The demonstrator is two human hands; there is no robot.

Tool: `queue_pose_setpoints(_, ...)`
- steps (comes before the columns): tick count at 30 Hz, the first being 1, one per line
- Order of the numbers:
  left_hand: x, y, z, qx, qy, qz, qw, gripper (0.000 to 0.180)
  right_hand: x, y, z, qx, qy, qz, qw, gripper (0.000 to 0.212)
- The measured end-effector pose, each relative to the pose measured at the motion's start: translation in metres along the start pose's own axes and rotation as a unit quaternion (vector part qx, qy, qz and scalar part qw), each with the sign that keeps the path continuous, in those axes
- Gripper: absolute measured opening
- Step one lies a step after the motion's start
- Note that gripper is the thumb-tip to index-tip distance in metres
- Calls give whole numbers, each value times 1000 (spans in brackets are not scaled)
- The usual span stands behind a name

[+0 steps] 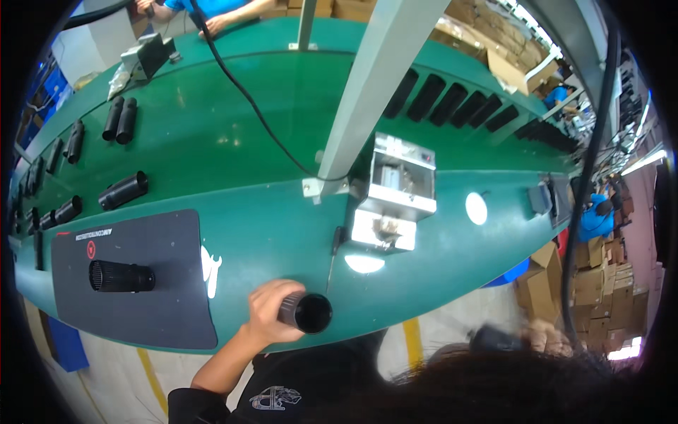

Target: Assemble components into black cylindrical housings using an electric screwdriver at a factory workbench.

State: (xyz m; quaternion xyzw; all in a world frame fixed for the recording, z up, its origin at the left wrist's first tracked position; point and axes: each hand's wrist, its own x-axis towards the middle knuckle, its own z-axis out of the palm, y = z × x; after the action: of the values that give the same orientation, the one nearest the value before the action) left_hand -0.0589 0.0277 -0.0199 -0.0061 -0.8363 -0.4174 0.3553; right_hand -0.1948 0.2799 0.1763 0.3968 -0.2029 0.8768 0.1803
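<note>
My left hand (272, 311) is wrapped round a black ribbed tube (304, 311) above the table's near edge, its open round end facing up. Off to the right, my right hand (547, 338) is blurred and closed at a dark block-like object (494, 338), whose kind I cannot make out. A similar black tube (121, 276) with a grille at one end lies on a dark grey mat (141, 318) to the left. Between the mat and my left hand lies a small wrench (212, 274).
A silver metal fixture (401, 187) stands beside a grey post (364, 99) on the green table (275, 240). More black tubes (123, 191) lie on the left and far right of the table. A black cable (590, 162) hangs at right. Across the table works a person in blue (212, 10).
</note>
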Motion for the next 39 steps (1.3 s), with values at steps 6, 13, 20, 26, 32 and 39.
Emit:
queue_pose_setpoints(6, 11, -6, 13, -32, 19, 0, 999, 48, 34, 67, -51, -353, -90, -19, 931, 34)
queue_pose_setpoints(13, 7, -5, 9, -42, 30, -1, 999, 48, 34, 32, -16, -217, -129, 36, 967, 22)
queue_pose_setpoints(20, 14, 1, 4, -43, 7, 4, 999, 47, 8, 47, -8, -307, -138, 142, 931, 32)
queue_pose_setpoints(26, 11, 7, -2, -25, 13, 6, 1000, 47, 11, 52, -15, -311, -196, 181, 912, 37)
queue_pose_setpoints(32, 16, 8, 0, -41, 7, 8, 999, 49, 8, 36, -3, -311, -149, 206, 916, 37)
queue_pose_setpoints(39, 14, 5, 4, -29, 0, 24, 999, 50, 16, -13, 7, -76, -154, 180, 968, 15)
